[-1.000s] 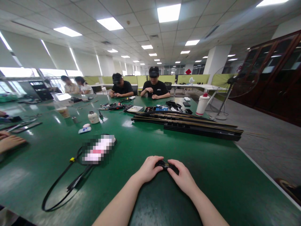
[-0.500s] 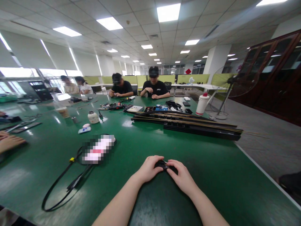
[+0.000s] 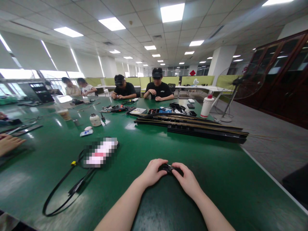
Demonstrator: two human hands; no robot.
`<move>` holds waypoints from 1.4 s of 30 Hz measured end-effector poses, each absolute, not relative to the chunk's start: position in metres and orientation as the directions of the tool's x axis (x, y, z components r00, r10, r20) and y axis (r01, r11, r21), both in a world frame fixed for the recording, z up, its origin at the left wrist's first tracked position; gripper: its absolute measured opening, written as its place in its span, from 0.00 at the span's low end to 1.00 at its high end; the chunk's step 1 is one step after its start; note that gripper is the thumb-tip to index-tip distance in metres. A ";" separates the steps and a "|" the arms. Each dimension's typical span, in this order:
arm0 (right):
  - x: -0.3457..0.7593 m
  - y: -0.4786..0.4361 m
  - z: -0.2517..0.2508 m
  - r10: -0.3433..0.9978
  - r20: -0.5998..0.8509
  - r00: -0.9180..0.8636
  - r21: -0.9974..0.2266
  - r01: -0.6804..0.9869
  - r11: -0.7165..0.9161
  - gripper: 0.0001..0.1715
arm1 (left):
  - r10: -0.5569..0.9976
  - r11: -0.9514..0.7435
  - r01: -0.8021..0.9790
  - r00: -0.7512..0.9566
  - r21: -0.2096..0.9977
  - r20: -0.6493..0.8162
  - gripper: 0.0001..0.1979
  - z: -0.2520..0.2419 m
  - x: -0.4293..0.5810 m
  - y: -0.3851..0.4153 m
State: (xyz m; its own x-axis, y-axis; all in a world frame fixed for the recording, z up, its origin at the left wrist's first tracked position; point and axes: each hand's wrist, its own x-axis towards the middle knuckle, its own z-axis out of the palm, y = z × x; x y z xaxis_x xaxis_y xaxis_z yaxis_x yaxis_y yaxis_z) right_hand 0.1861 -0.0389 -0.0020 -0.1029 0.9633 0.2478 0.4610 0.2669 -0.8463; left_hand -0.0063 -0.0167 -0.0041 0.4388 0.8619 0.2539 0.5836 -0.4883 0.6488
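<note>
Between my two hands is a small black part [image 3: 167, 168] with a shiny metallic bit near its middle; its exact kind is too small to make out. My left hand [image 3: 154, 172] grips its left end, thumb below and fingers curled over the top. On the other end, my right hand [image 3: 184, 176] pinches it between thumb and fingers. Both hands are low over the green table [image 3: 134, 205], near its front edge. The fingers hide much of the part.
To the left lies a phone [image 3: 101, 153] with a black looped strap [image 3: 45, 199]. Long black rails [image 3: 207, 133] with thin brass-coloured rods stretch across the right. A small jar [image 3: 95, 120] and a white bottle [image 3: 207, 107] stand farther back. Another person's hand [image 3: 11, 143] is at far left.
My right hand has shifted slightly right, and more of the black part and its shiny bit shows between my hands. My left hand stays nearly still. The other person's hand at left moved a little.
</note>
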 end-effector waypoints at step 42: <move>0.193 -0.029 -0.006 0.935 -0.018 0.354 -0.990 -0.139 0.034 0.26 | 0.874 -0.469 0.596 0.418 0.651 0.247 0.20 -0.001 -0.006 -0.017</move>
